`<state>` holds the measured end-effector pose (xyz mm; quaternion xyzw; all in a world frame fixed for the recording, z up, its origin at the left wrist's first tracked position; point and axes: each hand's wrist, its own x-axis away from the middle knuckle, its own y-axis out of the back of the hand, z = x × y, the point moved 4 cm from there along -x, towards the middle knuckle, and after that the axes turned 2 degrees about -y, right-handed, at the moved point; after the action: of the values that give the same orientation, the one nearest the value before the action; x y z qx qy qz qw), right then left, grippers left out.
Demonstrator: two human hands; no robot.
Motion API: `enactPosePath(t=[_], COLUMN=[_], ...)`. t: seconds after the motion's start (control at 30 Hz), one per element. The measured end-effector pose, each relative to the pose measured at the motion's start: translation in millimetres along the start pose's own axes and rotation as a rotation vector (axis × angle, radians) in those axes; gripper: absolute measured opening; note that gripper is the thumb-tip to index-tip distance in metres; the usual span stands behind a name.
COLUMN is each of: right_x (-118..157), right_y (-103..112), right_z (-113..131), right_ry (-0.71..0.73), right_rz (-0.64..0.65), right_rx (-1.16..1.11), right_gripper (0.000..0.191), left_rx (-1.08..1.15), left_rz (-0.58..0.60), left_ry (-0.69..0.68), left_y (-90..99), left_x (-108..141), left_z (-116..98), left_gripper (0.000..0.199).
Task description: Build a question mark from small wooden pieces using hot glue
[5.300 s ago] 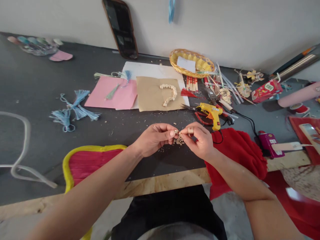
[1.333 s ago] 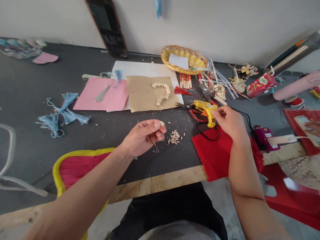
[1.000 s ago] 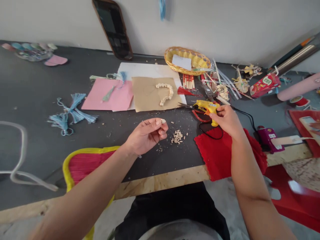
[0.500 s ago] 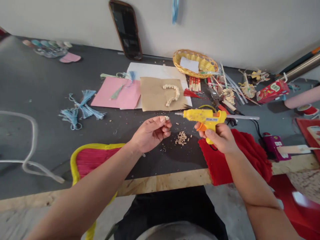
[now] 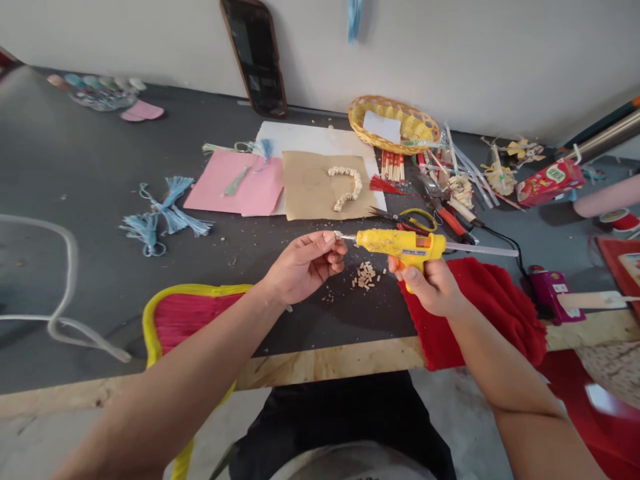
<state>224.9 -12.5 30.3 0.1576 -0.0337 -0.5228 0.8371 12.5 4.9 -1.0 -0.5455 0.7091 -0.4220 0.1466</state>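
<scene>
Between thumb and fingertips, my left hand (image 5: 310, 265) pinches a small pale wooden piece (image 5: 338, 235). My right hand (image 5: 431, 283) is wrapped round the handle of a yellow glue gun (image 5: 395, 244), its fingers at the orange trigger. The gun's metal nozzle points left and meets the pinched piece, or comes very close to it. A clear glue stick (image 5: 483, 249) sticks out of the gun's back. Below the nozzle lies a loose pile of small wooden pieces (image 5: 365, 275). Beyond, a curved row of pale pieces (image 5: 357, 185) rests on brown paper (image 5: 307, 183).
Scissors (image 5: 421, 219) and pliers (image 5: 453, 219) lie behind the gun. A red cloth (image 5: 493, 310) is under my right wrist. Blue tassels (image 5: 167, 217) and pink paper (image 5: 207, 183) are to the left. A wicker basket (image 5: 420, 127) and a phone (image 5: 257, 60) stand at the wall.
My right hand has brought the glue gun left and slightly down, so its nozzle is now at the piece in my left hand. The left hand has hardly moved.
</scene>
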Motion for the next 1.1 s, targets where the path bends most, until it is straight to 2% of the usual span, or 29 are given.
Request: enactPosePath(t=[0.3, 1.1], right_x=[0.1, -0.9], right_y=[-1.1, 0.1], right_z=[-2.0, -1.1], right_ry=[-0.018, 0.014], right_rz=[0.024, -0.02], right_rx=[0.064, 0.105], right_gripper=[0.031, 0.031], left_rx=[0.006, 0.002], left_rz=[-0.016, -0.013], left_ry=[0.008, -0.003], left_y=[0.0, 0.1], left_x=[-0.1, 0.2], left_z=[0.4, -0.2], left_gripper=[0.019, 0.018])
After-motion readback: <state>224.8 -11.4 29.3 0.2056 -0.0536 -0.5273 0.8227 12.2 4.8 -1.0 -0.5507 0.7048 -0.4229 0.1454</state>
